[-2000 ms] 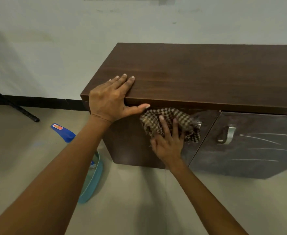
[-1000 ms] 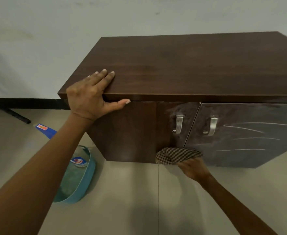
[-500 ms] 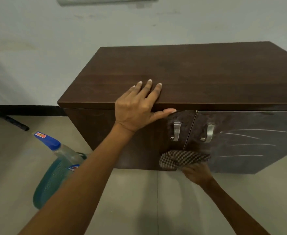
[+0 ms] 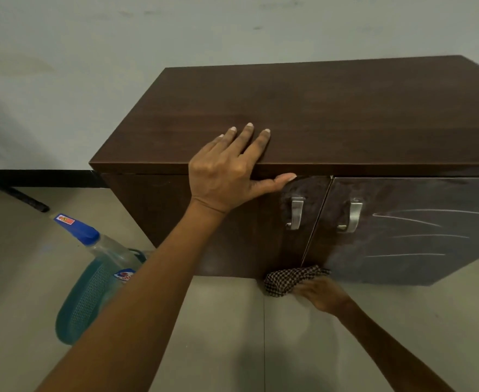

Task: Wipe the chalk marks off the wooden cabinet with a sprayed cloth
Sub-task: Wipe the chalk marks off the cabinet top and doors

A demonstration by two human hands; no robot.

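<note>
A dark wooden cabinet [image 4: 331, 114] stands against the wall, with two doors and metal handles. White chalk lines [image 4: 419, 219] cross the right door, which looks smeared and grey. My left hand [image 4: 232, 168] rests flat on the cabinet's top front edge, thumb stretched along the rim. My right hand [image 4: 321, 295] holds a bunched checked cloth [image 4: 292, 280] at the bottom edge of the doors, just below the seam between them. Its fingers are blurred and partly hidden behind the cloth.
A spray bottle [image 4: 99, 244] with a blue cap and blue liquid lies on the tiled floor left of the cabinet, partly behind my left forearm. A black rod [image 4: 26, 200] slants down to the floor at the far left. Bare tiles stretch in front.
My left hand slid right along the top edge from the left corner. My right hand brought the cloth from the top of the left door down to its bottom edge.
</note>
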